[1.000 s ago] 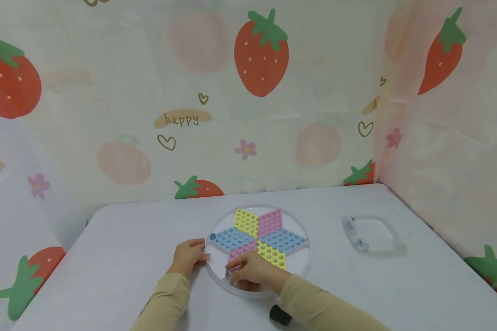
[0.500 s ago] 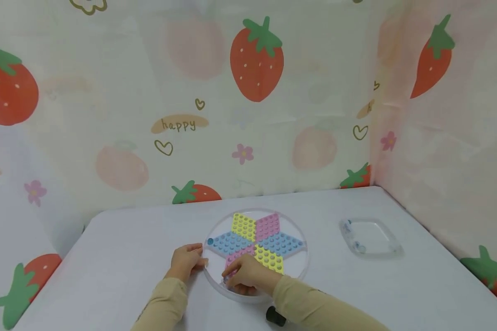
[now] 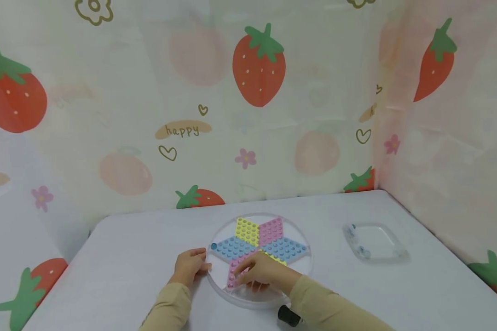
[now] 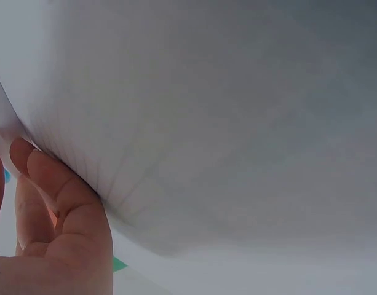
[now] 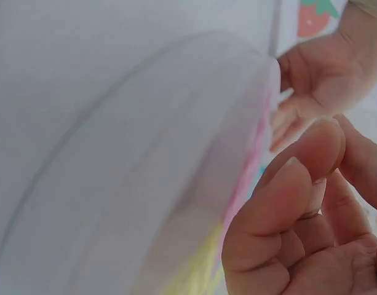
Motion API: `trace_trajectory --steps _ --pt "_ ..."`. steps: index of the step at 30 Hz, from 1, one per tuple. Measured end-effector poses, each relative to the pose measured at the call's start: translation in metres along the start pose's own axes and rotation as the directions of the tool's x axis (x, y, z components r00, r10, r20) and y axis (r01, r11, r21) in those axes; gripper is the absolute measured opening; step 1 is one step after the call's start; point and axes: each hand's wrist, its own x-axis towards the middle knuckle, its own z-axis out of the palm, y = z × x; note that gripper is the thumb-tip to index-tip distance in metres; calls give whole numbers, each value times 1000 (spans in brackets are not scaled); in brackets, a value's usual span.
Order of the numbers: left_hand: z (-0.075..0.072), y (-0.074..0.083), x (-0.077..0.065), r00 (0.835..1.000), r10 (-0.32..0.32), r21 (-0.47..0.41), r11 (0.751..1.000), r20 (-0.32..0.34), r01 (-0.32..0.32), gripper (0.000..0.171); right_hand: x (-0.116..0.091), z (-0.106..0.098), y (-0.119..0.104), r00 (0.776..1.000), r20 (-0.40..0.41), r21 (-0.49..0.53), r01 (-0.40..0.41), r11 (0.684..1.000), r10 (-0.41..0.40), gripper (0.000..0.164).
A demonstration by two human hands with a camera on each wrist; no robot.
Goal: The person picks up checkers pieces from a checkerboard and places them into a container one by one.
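Note:
A round Chinese checkers board [image 3: 298, 264] has a star of yellow, pink and blue holes. My left hand [image 3: 189, 265] holds its left rim, fingers and thumb at the edge; the left wrist view shows the bent fingers [image 4: 68, 196] against the pale rim. Over the near pink point hovers my right hand [image 3: 260, 271], fingers loosely bent. Nothing shows between its fingertips [image 5: 289, 184] in the right wrist view. A blue marble [image 3: 213, 246] sits at the tip of the left blue point. My right hand hides part of the near yellow section.
A clear plastic tray [image 3: 381, 225] with several glassy marbles [image 3: 362, 251] stands at the right. A black cylindrical object [image 3: 289, 316] lies by my right sleeve at the table's near side. A strawberry-print curtain [image 3: 258, 115] hangs behind the white table [image 3: 149, 243].
My right hand has shifted slightly right, away from the tip of the near pink point, uncovering its holes. The left hand stays at the rim. The head view has tilted slightly.

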Motion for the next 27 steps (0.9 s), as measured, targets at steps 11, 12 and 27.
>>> trace_trajectory --steps 11,12,27 --pt "0 2 0 1000 -5 25 1000 -11 5 51 -16 -41 6 999 31 58 38 998 -40 26" --pt "-1 2 0 1000 -12 26 1000 -16 12 51 -17 -45 7 999 34 55 41 998 -42 27" --pt "3 -2 4 1000 -12 7 1000 -21 13 51 -46 -97 30 998 -70 29 11 1000 -9 33"
